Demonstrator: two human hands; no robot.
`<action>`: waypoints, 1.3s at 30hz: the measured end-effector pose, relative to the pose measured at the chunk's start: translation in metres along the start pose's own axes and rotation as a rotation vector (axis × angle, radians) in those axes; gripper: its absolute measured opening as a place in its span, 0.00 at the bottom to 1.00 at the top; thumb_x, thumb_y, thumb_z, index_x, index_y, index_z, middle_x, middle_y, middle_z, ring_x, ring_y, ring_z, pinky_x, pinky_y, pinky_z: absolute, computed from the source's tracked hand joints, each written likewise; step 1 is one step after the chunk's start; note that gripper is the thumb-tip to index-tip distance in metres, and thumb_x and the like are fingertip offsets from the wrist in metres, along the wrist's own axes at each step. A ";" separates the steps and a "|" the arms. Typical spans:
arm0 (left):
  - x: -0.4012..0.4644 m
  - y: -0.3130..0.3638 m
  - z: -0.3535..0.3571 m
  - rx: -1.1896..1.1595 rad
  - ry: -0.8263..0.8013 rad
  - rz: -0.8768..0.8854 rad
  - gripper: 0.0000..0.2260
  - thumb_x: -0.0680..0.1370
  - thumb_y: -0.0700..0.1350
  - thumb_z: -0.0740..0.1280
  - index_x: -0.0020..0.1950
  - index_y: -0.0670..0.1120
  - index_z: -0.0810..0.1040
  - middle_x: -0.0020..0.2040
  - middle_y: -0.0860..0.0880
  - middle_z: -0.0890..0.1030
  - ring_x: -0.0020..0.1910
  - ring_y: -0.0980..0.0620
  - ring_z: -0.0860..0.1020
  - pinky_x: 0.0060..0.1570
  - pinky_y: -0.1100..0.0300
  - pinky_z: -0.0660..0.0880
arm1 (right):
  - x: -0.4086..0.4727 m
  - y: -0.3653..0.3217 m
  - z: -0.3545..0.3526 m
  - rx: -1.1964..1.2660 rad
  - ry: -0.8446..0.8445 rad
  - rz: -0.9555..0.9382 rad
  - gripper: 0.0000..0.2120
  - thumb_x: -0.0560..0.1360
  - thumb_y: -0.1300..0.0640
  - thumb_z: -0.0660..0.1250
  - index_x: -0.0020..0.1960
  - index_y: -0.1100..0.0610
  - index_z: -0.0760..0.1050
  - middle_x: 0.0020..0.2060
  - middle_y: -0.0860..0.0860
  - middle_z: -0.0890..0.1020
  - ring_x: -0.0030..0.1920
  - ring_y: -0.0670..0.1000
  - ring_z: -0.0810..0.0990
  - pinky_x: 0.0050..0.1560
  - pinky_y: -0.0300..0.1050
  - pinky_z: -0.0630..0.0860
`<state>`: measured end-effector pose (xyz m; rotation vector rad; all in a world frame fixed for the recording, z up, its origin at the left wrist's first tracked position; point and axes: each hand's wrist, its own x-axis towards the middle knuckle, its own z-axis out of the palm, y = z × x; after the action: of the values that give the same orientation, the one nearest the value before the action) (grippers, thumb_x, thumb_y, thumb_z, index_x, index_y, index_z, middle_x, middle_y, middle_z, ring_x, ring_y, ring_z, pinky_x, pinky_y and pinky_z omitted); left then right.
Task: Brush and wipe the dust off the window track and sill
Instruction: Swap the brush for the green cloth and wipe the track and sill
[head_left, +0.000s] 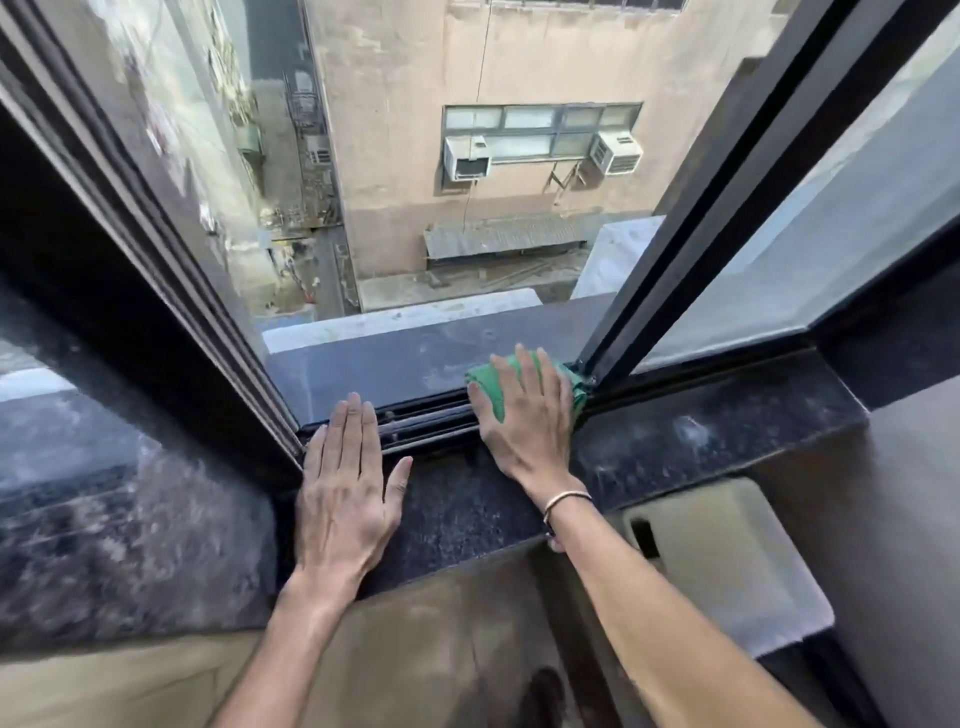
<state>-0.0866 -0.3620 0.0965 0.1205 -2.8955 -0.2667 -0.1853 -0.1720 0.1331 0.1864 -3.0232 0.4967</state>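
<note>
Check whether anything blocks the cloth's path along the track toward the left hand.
Nothing visible does. The green cloth lies under the right hand at the track's right end; the open track between it and the left hand, flat on the sill, holds only dust.

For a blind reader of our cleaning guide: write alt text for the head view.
The right hand presses a green cloth flat onto the window track beside the sliding window frame, while the left hand rests flat on the dark stone sill. The open window overlooks a beige building with two air conditioners.

Bare forearms — thin bracelet on right wrist
</note>
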 end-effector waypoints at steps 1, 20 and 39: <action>0.000 -0.001 0.000 0.009 0.005 0.005 0.32 0.84 0.57 0.51 0.79 0.33 0.64 0.80 0.34 0.66 0.79 0.37 0.66 0.77 0.39 0.65 | -0.004 -0.004 0.002 0.015 -0.008 -0.021 0.28 0.81 0.36 0.53 0.75 0.48 0.69 0.80 0.53 0.65 0.81 0.56 0.57 0.81 0.58 0.50; -0.008 0.001 0.005 0.044 0.023 0.013 0.32 0.84 0.55 0.53 0.80 0.34 0.61 0.81 0.34 0.63 0.81 0.38 0.64 0.79 0.41 0.63 | -0.016 -0.055 0.033 -0.031 -0.010 -0.297 0.21 0.77 0.39 0.58 0.65 0.44 0.76 0.70 0.54 0.75 0.72 0.59 0.71 0.72 0.57 0.63; -0.034 0.026 0.008 0.005 0.068 0.016 0.29 0.85 0.51 0.49 0.80 0.34 0.60 0.81 0.34 0.62 0.81 0.38 0.62 0.80 0.39 0.59 | -0.027 -0.028 -0.012 0.757 0.199 -0.157 0.14 0.75 0.61 0.74 0.60 0.60 0.80 0.54 0.56 0.87 0.52 0.54 0.86 0.56 0.56 0.81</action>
<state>-0.0575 -0.3319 0.0861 0.1049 -2.8287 -0.2482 -0.1538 -0.1915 0.1511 0.3761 -2.4540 1.5056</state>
